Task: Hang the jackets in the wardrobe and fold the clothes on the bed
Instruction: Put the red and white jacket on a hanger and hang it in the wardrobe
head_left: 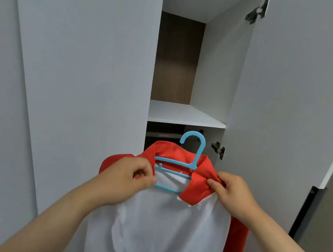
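Observation:
A red and white jacket (158, 226) hangs on a blue plastic hanger (193, 148) in front of the open wardrobe (187, 115). My left hand (130, 179) grips the jacket's left shoulder and the hanger's lower bars. My right hand (234, 193) pinches the red collar on the right side. The hanger's hook points up, just below the white shelf and in front of the dark rail (162, 134). The jacket's lower part runs out of the frame.
A closed grey wardrobe door (81, 77) stands on the left. The opened door (291, 87) with two metal hinges stands on the right. A dark vertical strip (308, 210) shows at the right edge.

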Available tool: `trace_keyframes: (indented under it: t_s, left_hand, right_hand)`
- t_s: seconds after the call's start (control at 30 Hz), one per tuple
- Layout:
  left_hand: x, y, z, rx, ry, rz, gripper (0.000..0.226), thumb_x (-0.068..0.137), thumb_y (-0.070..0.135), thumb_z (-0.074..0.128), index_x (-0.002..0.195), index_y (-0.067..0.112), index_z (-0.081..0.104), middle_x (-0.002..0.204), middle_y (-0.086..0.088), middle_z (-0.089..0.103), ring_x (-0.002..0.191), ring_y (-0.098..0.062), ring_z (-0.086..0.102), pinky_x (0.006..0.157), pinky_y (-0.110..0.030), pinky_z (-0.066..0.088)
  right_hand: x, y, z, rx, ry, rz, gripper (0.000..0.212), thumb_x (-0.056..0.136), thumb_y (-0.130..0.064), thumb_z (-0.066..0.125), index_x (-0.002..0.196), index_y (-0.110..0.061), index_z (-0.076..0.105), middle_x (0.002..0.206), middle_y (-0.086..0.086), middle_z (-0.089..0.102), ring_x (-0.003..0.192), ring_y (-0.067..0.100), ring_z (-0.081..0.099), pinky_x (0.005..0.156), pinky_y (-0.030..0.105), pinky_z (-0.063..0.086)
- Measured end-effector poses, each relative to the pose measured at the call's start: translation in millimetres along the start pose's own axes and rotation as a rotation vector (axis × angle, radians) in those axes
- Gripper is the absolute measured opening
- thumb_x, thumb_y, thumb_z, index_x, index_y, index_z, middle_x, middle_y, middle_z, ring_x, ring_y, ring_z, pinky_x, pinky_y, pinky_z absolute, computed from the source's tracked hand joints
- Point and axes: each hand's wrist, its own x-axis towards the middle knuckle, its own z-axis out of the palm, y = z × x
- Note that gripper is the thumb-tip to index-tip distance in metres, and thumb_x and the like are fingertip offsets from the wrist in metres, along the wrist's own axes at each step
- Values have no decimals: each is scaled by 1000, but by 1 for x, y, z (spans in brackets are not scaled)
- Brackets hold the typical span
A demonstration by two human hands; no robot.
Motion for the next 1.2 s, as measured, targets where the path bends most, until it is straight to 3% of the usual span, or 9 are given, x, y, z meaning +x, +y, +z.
trace_keyframes:
  t_s: [0.07, 0.2, 0.27, 0.37, 0.53, 0.7, 0.87, 1.07, 1.2]
  left_hand:
    - [-4, -5, 0, -69, 68, 53, 9, 77, 38, 68, 74, 30, 67, 78, 11, 65, 69, -3, 57, 65, -12, 44]
    - [7, -53, -31, -101, 635, 26, 33, 80, 50, 48, 99, 27, 61, 103, 12, 59, 101, -7, 54, 88, -18, 41]
    - [12, -82, -40, -165, 463, -195, 48, 79, 62, 48, 102, 23, 65, 110, 7, 60, 111, -16, 54, 90, -23, 40]
    - [4, -119, -32, -745, 14, -469, 70, 85, 74, 40, 111, 20, 76, 121, -5, 70, 118, -21, 63, 97, -33, 44]
    - [-4, -143, -24, -1037, -30, -708, 55, 93, 53, 48, 114, 8, 73, 122, -19, 68, 112, -36, 66, 88, -45, 56]
    - [3, -135, -34, -823, 94, -623, 18, 90, 1, 53, 80, -2, 68, 77, -15, 67, 62, -17, 66, 56, -23, 54]
    - [11, -105, -39, -592, 265, -434, 25, 97, 8, 56, 74, 8, 65, 67, -3, 62, 59, -11, 57, 54, -20, 47]
    - [13, -79, -40, 51, 148, -207, 11, 85, 21, 75, 77, 27, 69, 88, 12, 70, 83, -1, 64, 77, -22, 48]
    - [25, -63, -17, 435, -8, -84, 24, 92, 43, 60, 73, 29, 61, 79, 12, 66, 77, -3, 59, 72, -27, 46]
  right_hand:
    - [-2, 0, 0, 13, 14, -25, 25, 93, -23, 66, 72, -28, 54, 60, -11, 55, 56, 8, 49, 56, 30, 41]
    - [-4, 1, -1, 51, 46, -56, 33, 93, -18, 67, 70, -40, 57, 60, -15, 56, 55, 3, 50, 55, 22, 40]
    - [-5, 1, -4, 89, 43, -62, 39, 92, -15, 67, 69, -46, 58, 61, -18, 58, 56, 0, 51, 53, 14, 36]
    - [-3, 2, -5, 139, 22, -46, 28, 93, -14, 67, 73, -33, 63, 63, -9, 60, 57, -1, 51, 55, 19, 40]
    - [2, 3, -5, 173, -42, 0, 23, 93, -15, 67, 70, -12, 65, 61, 2, 59, 59, 5, 49, 59, 33, 43]
    - [11, 6, -12, 35, -279, 56, 39, 92, -23, 68, 59, -11, 52, 53, -11, 44, 52, 2, 39, 54, 24, 34]
    - [15, 0, -12, -43, -295, 93, 40, 92, -26, 68, 58, -15, 51, 52, -11, 46, 51, 4, 40, 53, 21, 33]
    - [12, -8, -20, 252, -222, 109, 21, 92, -9, 68, 75, 3, 66, 69, 9, 63, 67, 11, 54, 65, 31, 45]
    - [13, -17, -10, 174, -245, 65, 28, 94, -14, 66, 76, 7, 64, 74, 22, 65, 67, 12, 53, 64, 37, 46]
